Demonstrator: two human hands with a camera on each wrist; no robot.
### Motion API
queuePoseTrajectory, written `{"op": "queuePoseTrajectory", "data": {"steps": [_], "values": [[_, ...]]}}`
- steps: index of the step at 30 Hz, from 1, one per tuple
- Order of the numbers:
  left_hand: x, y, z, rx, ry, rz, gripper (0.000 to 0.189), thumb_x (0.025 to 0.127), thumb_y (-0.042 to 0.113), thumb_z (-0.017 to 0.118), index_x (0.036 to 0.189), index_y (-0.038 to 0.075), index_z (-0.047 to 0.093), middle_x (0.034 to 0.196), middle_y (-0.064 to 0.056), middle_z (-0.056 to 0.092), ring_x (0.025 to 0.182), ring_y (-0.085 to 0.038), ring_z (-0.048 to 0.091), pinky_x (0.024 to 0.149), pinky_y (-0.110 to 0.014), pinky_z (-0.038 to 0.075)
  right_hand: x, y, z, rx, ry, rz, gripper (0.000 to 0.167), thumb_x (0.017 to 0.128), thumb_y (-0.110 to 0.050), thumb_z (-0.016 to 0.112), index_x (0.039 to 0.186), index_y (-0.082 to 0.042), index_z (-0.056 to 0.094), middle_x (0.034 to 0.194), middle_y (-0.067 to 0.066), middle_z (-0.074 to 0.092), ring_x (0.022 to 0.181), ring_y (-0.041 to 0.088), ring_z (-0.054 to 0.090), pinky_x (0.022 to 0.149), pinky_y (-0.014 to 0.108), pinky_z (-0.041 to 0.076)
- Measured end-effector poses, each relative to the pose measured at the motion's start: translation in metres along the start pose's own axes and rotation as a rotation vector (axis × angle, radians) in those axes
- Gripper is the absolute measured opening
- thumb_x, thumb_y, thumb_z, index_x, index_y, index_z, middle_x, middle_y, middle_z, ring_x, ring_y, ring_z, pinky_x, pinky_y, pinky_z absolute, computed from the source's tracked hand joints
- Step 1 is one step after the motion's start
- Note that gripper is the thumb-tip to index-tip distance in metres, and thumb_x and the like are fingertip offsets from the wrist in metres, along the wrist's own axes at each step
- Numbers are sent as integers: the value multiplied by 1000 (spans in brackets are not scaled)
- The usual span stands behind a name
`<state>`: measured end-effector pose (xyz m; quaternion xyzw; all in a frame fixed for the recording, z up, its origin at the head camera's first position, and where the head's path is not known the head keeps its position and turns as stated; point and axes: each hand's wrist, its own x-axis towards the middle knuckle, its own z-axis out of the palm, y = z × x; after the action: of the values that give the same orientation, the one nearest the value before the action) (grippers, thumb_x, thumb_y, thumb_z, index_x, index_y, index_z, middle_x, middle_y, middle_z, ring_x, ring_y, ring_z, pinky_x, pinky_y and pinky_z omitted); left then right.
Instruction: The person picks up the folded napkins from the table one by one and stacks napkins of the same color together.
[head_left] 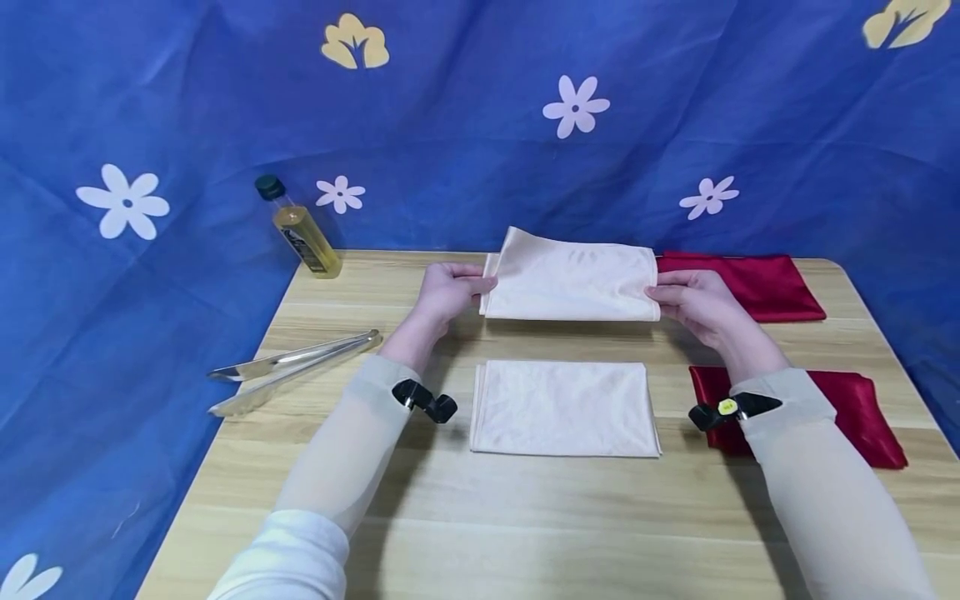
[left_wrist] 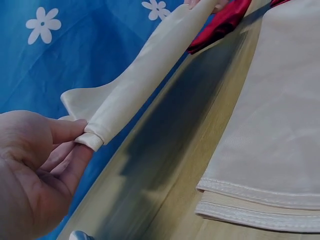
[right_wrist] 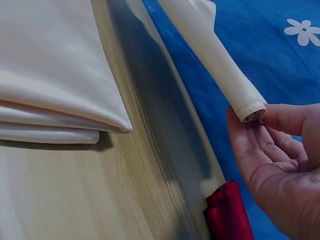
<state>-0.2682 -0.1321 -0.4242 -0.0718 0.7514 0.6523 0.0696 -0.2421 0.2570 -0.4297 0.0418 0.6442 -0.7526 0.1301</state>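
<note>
A folded white cloth [head_left: 573, 283] hangs just above the far part of the table, stretched between both hands. My left hand [head_left: 448, 292] pinches its left end between thumb and fingers; the left wrist view shows the folded layers [left_wrist: 115, 115] in that grip. At the other end, my right hand [head_left: 693, 304] pinches the right edge, seen rolled at the fingertips in the right wrist view. The cloth's upper left corner stands up loosely. Nearer to me, a second folded white cloth [head_left: 566, 408] lies flat on the table.
Two folded dark red cloths lie at the right, one farther back [head_left: 772, 287] and one nearer [head_left: 862, 417], partly under my right forearm. Metal tongs [head_left: 300, 367] rest at the left edge. A bottle of yellow oil [head_left: 307, 237] stands at the back left corner, before a blue curtain [head_left: 450, 125].
</note>
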Motion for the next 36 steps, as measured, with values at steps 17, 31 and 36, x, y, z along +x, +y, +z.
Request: {"op": "queuePoseTrajectory", "data": {"steps": [17,31,36], "values": [[-33,11,-11,-6,-82,42,33,91,5,84,119,-9,73,111,-19,76,99,-24,75,97,-44,61,-35,-3,-4,-66,6,-7,9,94,1,79,95,-7,77,88,4,77,76,13,74,74,25,64],[-55,12,-19,-21,-131,52,29,90,2,84,115,-9,74,103,-19,78,94,-24,77,94,-47,62,-61,-2,-1,-71,-18,-26,8,96,2,76,97,-5,77,89,6,77,77,14,74,75,26,64],[-64,9,-21,-19,-144,49,30,90,5,84,116,-8,74,107,-20,77,96,-25,77,95,-48,62,-71,-1,-1,-61,-25,-20,8,95,2,77,98,-5,78,90,7,78,78,15,75,75,27,65]]}}
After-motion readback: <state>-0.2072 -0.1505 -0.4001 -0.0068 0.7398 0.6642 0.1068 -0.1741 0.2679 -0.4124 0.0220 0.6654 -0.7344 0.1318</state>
